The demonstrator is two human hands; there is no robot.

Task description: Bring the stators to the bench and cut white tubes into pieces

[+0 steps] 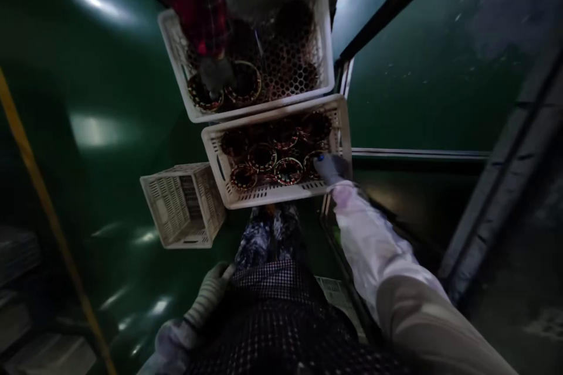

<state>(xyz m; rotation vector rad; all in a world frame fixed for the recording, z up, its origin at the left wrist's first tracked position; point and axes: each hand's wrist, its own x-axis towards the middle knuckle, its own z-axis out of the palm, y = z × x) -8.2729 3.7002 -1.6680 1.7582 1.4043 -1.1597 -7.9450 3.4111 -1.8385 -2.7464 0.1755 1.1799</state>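
Plainly, the right grip (331, 168) is the nearer one: it reaches into the near crate (281, 192), over the edge of a round piece (308, 165) that lies just left of its fingertips. Whether those fingers are closed on it or merely touching, I cannot tell. The piece is round, with no clear long axis; the crate's runs crosswise, leftward from this grip. More round pieces sit farther left inside. The left grip (214, 290) hangs low beside the checked apron (281, 299), its closure unclear. Beyond the right grip, a co-worker's hand (216, 76) works in the far crate (264, 108). Leftward, a tipped crate (159, 211) rests on the shiny green floor (105, 199); the room is dim.
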